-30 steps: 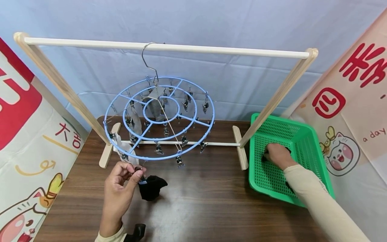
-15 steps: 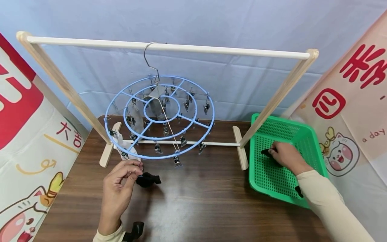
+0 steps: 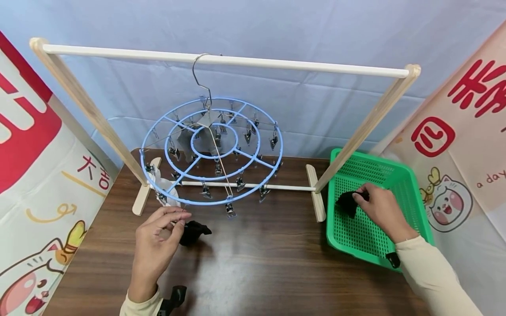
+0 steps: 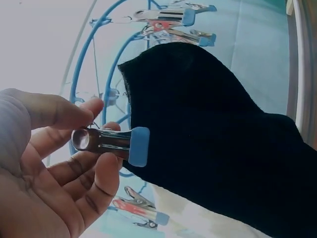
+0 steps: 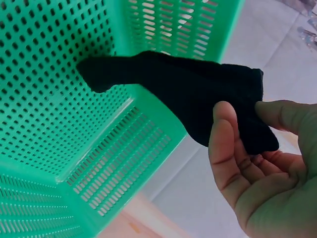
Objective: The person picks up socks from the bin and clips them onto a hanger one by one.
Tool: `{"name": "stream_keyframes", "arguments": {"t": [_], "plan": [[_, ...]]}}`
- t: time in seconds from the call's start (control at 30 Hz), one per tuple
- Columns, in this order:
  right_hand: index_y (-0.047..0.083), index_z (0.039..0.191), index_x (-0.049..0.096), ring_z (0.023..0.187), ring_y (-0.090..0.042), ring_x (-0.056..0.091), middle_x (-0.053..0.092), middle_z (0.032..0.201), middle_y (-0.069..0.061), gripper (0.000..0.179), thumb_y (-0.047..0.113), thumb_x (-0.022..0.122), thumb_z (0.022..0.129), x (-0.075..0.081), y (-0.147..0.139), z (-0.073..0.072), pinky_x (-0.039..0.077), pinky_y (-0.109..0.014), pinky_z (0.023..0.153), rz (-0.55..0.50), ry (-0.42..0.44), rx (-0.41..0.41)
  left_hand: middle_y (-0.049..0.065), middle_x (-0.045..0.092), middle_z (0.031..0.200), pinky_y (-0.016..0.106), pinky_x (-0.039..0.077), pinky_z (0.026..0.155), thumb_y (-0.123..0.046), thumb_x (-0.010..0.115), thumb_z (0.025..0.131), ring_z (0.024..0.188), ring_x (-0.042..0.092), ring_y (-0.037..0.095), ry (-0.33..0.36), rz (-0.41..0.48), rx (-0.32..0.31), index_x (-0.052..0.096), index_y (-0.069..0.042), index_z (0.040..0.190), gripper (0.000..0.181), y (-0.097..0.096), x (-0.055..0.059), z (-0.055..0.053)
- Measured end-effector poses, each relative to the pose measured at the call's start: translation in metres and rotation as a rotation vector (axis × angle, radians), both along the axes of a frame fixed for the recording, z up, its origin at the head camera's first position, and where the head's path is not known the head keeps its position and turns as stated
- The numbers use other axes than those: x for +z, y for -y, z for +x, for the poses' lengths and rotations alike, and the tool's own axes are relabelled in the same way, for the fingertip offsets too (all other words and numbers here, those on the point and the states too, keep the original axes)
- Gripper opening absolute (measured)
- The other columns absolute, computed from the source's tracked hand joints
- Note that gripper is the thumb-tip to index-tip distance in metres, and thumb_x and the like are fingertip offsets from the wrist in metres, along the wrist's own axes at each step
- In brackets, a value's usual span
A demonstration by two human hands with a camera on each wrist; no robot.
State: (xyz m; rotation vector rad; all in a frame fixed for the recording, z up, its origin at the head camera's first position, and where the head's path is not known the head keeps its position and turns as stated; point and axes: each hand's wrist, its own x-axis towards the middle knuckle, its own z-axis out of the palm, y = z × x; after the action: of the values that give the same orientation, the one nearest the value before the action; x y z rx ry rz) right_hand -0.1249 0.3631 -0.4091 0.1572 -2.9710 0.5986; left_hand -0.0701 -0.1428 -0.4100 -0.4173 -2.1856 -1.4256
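Observation:
A metal clip with blue tips bites the edge of a black sock. My left hand holds that clip between thumb and fingers, just below the front left rim of the blue round clip hanger. Inside the green basket, my right hand pinches another black sock near one end. In the right wrist view that sock stretches away from the fingertips toward the basket's perforated floor. White fabric hangs from the hanger's left side, and grey fabric hangs near its middle.
A wooden rack carries the hanger by its metal hook. Several unused clips dangle from the rings. The rack's right foot stands beside the basket on the brown table. Printed cloths flank both sides.
My right hand has drawn the black sock up and slightly right within the basket. My left hand stays nearly in place on its clip, while the sock below it has shifted slightly.

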Motion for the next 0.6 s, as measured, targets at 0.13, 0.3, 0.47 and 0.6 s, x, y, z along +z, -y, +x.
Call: {"name": "stream_keyframes", "arguments": {"t": [0.13, 0.3, 0.47, 0.6], "plan": [[0.000, 0.099, 0.062, 0.046, -0.013, 0.041, 0.055, 0.063, -0.001, 0.015, 0.014, 0.064, 0.093, 0.003, 0.006, 0.006, 0.034, -0.029, 0.044, -0.011, -0.037, -0.026, 0.006, 0.068, 0.096, 0.016, 0.043, 0.062, 0.014, 0.069, 0.076, 0.081, 0.060, 0.011, -0.030, -0.065, 0.036, 0.076, -0.005, 0.091, 0.025, 0.000, -0.001, -0.001], [0.000, 0.099, 0.065, 0.049, -0.012, 0.047, 0.065, 0.075, -0.010, 0.014, 0.008, 0.069, 0.088, 0.006, 0.013, 0.012, 0.037, -0.029, 0.046, -0.029, -0.116, -0.052, 0.004, 0.068, 0.096, 0.015, 0.043, 0.062, 0.006, 0.072, 0.078, 0.080, 0.060, 0.010, -0.008, -0.126, 0.081, 0.077, -0.006, 0.090, 0.018, -0.001, -0.002, -0.003], [0.001, 0.100, 0.067, 0.055, -0.012, 0.053, 0.067, 0.078, -0.011, 0.016, 0.010, 0.072, 0.087, 0.010, 0.019, 0.017, 0.040, -0.028, 0.048, -0.042, -0.193, -0.060, 0.005, 0.068, 0.095, 0.014, 0.043, 0.058, 0.008, 0.072, 0.077, 0.072, 0.059, 0.007, -0.040, -0.139, 0.089, 0.077, -0.007, 0.090, 0.021, -0.002, -0.005, -0.005], [0.003, 0.101, 0.068, 0.059, -0.013, 0.055, 0.066, 0.075, -0.007, 0.016, 0.012, 0.071, 0.087, 0.016, 0.025, 0.024, 0.041, -0.027, 0.048, -0.051, -0.220, -0.069, 0.005, 0.068, 0.095, 0.014, 0.044, 0.055, 0.010, 0.074, 0.075, 0.069, 0.058, 0.005, -0.052, -0.117, 0.083, 0.076, -0.007, 0.089, 0.022, -0.003, -0.007, -0.005]]}}
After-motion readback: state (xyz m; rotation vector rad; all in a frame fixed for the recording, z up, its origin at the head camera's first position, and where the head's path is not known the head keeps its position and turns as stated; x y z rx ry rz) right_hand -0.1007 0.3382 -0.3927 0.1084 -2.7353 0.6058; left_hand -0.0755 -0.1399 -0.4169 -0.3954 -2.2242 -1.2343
